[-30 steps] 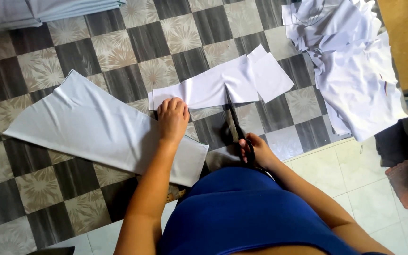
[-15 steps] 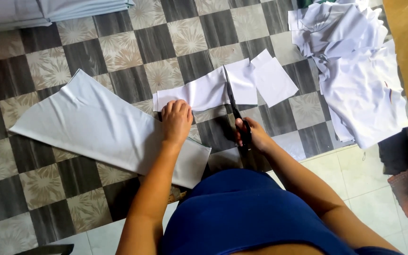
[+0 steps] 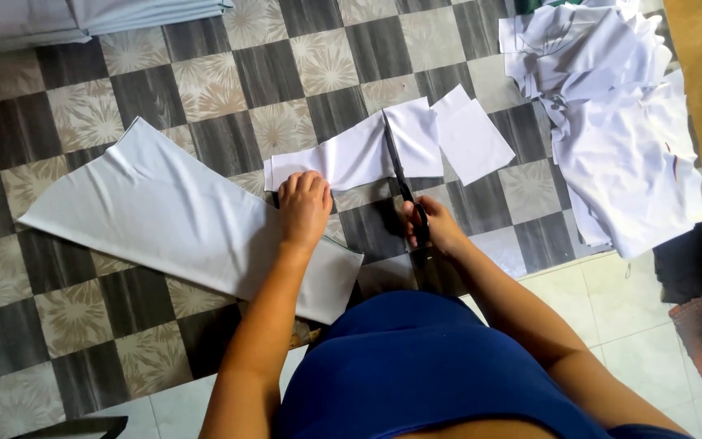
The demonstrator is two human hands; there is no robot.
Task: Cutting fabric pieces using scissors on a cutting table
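While left hand (image 3: pixel 304 210) presses flat, ungripping, on white strip (image 3: pixel 343 161) | right hand (image 3: pixel 435 230) grasps one scissors (image 3: pixel 404 189) mid-strip | one grey panel (image 3: pixel 180 218) | two cut white pieces (image 3: pixel 473 140) on checkered floor (image 3: pixel 205 81)

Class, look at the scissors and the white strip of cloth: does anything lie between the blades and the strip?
Nothing visible does. The scissors in the right hand already lie across the white strip, while the left hand presses its near end.

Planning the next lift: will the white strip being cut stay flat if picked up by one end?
Probably not: the white strip looks thin and lies limp on the floor, so it would likely droop. Its far pieces seem light and apt to slide.
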